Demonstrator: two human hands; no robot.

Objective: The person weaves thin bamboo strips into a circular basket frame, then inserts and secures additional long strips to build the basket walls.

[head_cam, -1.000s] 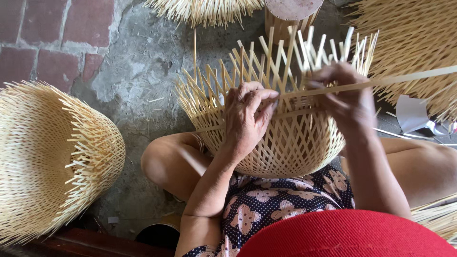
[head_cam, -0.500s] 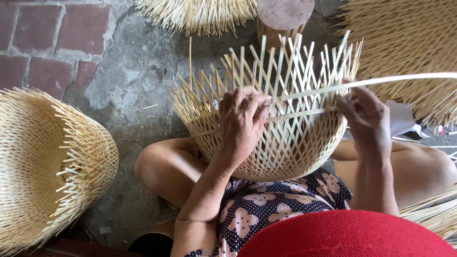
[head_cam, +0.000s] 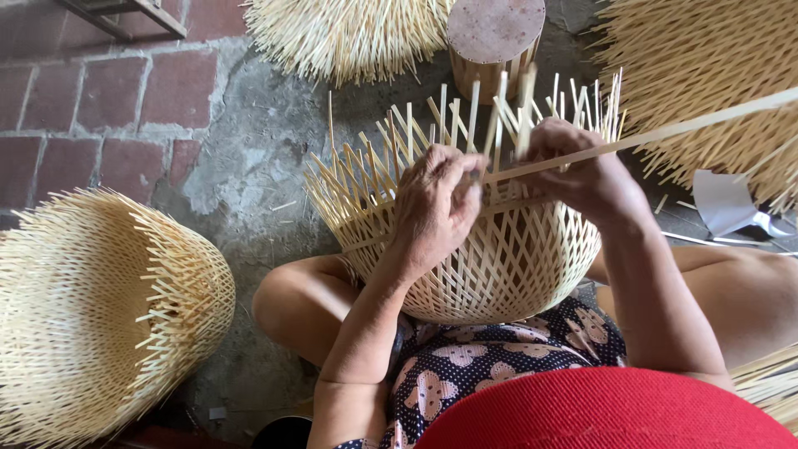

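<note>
Half-woven bamboo basket (head_cam: pixel 490 266): resting on the person's lap, loose stakes pointing far. Left hand (head_cam: pixel 436 208): on the basket's near wall, fingers curled, pinching a stake at the rim. Right hand (head_cam: pixel 586 170): at the right rim, fingers closed around a long bamboo strip (head_cam: pixel 665 133) running off right. Finished basket frame (head_cam: pixel 91 316): floor, left. Wooden stump (head_cam: pixel 495 37): far, upright.

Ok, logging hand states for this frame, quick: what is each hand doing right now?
Left hand: closed, fingers pinching the bamboo strip at the half-woven basket rim.
Right hand: closed on the same strip.
</note>
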